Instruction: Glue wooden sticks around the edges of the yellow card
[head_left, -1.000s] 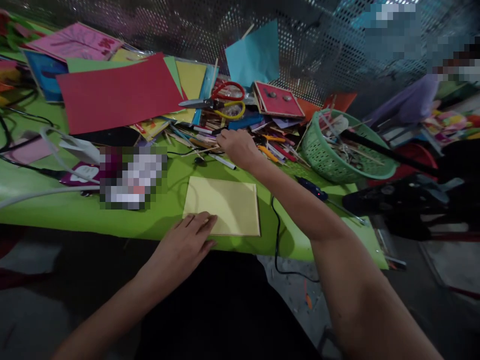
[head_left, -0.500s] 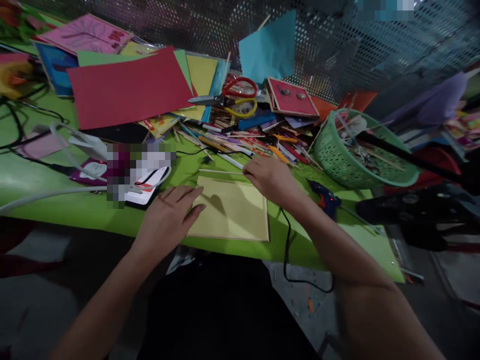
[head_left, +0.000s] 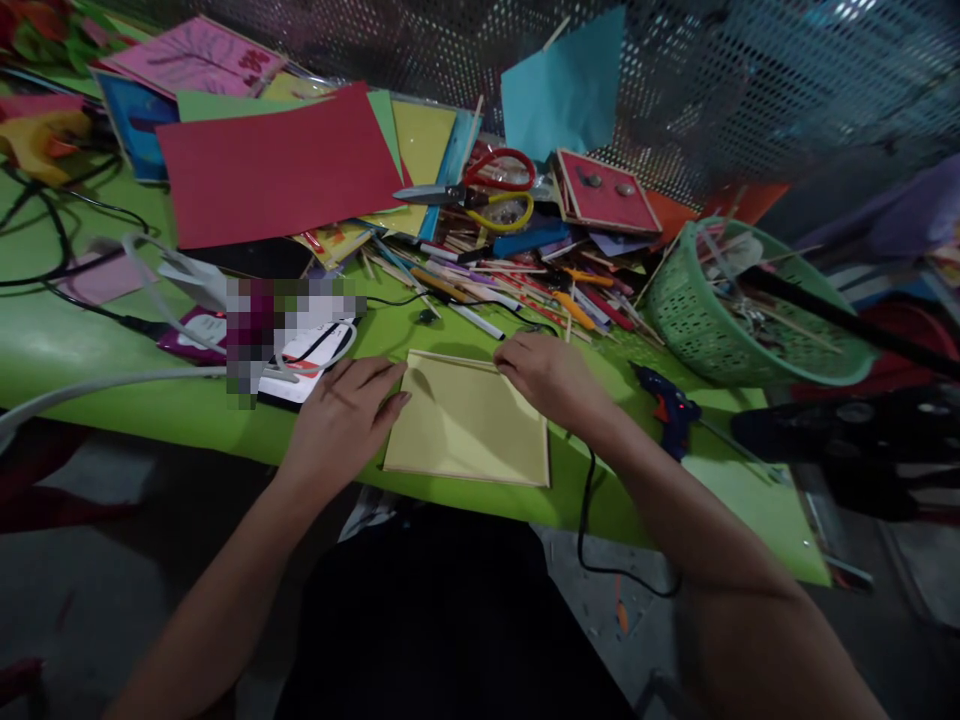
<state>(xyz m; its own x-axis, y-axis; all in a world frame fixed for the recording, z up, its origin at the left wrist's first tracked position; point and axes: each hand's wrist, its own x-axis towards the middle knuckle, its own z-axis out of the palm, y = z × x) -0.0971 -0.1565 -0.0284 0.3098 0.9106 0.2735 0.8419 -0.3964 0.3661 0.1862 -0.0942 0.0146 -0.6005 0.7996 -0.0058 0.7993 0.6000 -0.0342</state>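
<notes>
Two bare hands, both mine, low over the near side of the green bench (head_left: 225, 428). Yellow card (head_left: 465, 425) lies flat close to the bench's front edge, between my hands. Thin strips (head_left: 465, 478) run along its near side and its right side. Thin stick (head_left: 450, 358) lies along the far side, roughly in line with that edge.

Right hand (head_left: 551, 378): at the card's far right corner, thumb and fingers pinched together on the right end of the stick. Left hand (head_left: 341, 425): palm down at the card's left side, fingers next to one another, thumb held away from them, nothing gripped. Fingertips reach the far left corner; cannot tell whether they touch the stick's end.

Beyond the card: heap of pens and sticks (head_left: 487, 280), with scissors (head_left: 454, 196) on top, one handle loop red, the other yellow. Red sheet (head_left: 277, 170) to the left of them, overlapping other papers. Blue glue gun (head_left: 667, 410) to the right of my right hand, small red light showing. Green basket (head_left: 679, 290) behind it, holding more sticks.
</notes>
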